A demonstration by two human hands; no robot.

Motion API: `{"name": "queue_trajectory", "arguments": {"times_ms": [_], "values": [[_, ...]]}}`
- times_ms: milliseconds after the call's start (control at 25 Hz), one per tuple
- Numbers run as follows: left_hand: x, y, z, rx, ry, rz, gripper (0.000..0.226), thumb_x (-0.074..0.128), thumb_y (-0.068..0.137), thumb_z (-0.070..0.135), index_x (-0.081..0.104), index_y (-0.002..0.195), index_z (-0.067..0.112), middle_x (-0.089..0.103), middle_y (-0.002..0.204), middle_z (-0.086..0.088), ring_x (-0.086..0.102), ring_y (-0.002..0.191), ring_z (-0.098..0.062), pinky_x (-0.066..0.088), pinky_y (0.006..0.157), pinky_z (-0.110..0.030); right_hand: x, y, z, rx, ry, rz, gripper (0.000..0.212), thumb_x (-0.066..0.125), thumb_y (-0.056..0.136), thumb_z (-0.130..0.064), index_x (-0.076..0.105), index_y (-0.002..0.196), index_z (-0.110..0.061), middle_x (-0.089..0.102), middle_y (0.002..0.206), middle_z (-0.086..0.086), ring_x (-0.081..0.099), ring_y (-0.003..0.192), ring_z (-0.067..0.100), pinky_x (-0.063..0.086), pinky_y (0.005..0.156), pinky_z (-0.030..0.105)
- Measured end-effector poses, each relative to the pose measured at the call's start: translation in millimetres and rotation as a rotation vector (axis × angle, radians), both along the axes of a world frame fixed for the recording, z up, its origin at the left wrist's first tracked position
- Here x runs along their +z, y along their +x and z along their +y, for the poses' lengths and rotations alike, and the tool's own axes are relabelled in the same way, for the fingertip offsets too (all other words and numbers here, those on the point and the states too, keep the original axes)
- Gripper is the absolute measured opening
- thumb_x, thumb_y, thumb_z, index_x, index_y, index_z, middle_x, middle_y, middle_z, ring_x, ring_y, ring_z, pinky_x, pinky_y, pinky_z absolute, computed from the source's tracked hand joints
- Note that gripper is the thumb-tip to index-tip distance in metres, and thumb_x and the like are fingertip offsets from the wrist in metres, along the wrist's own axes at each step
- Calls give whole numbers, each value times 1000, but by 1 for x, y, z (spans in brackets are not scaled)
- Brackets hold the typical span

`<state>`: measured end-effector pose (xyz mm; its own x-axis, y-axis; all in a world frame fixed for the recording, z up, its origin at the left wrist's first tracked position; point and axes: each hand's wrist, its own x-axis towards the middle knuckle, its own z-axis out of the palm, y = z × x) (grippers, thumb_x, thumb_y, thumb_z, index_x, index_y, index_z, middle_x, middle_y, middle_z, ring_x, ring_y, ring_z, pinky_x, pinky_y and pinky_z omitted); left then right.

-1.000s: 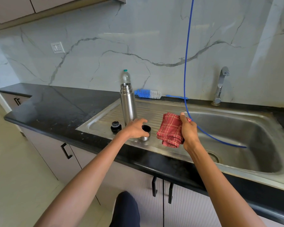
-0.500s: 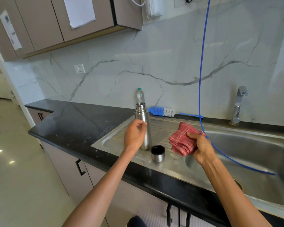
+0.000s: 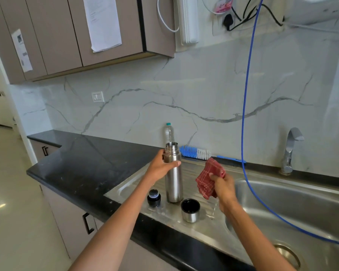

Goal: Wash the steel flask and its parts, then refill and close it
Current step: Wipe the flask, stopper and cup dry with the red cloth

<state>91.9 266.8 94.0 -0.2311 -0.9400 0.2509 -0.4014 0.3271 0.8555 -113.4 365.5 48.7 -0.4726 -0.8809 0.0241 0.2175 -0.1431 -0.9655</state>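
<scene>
— Where was the tall cylindrical steel flask [image 3: 173, 178]?

— It stood upright and uncapped on the ribbed steel draining board [image 3: 192, 173] of the sink, set into the black stone worktop [image 3: 86, 163]. The person's left hand [image 3: 160, 167] gripped it just below the threaded neck, fingers behind and the thumb across the front.

— And the right hand [image 3: 223, 186]?

— It clutched a bunched red checked cloth [image 3: 208, 179] — held above the draining board, just right of the flask and apart from it.

— Where were the flask's parts?

— The black round stopper [image 3: 154, 198] sat on the board just left of the flask's base. The short steel cup lid with its dark inside [image 3: 190, 210] stood mouth up, just in front and to the right. Neither touched the flask, as far as could be told.

— What lay behind?

— A clear plastic bottle with a green cap [image 3: 168, 133] stood against the marble wall directly behind the flask. Beside it a blue and white bottle brush [image 3: 196, 153] lay along the back edge. A thin blue hose [image 3: 245, 114] hung down from above into the steel sink basin [image 3: 294, 204] — the chrome tap [image 3: 290, 151] stood at the far side.
</scene>
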Motion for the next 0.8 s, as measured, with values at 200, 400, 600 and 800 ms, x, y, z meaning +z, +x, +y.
{"name": "queue_trajectory", "arguments": {"times_ms": [200, 400, 600, 800], "values": [[6, -30, -13, 118, -9, 211, 69, 88, 74, 51, 49, 125, 23, 69, 109, 10, 65, 98, -2, 53, 83, -28, 22, 42, -25, 47, -418, 703, 48, 48, 107, -31, 41, 151, -46, 60, 134, -21, 62, 112, 2, 50, 92, 24], [15, -41, -19, 149, 102, 497, 70, 85, 74, 56, 48, 121, 19, 72, 108, 0, 73, 97, -14, 61, 87, -45, 23, 52, -43, -1, -374, 1043, 69, 45, 100, -60, 25, 161, -33, 31, 164, -12, 30, 150, 8, 40, 115, 35], [16, -33, -14, 183, 147, 590, 62, 81, 84, 46, 48, 124, 11, 70, 111, -7, 73, 94, -18, 63, 70, -40, 13, 33, -35, 41, -198, 1637, 78, 52, 98, -28, 11, 164, -26, 17, 170, -1, 27, 153, 27, 55, 98, 46], [18, -16, -17, 187, 117, 557, 62, 81, 85, 42, 41, 124, 16, 64, 112, -1, 67, 98, -15, 59, 88, -45, -15, -1, -39, 76, -298, 1947, 76, 79, 84, -19, 47, 150, -39, 40, 161, -2, 45, 143, 33, 62, 84, 44]]}}
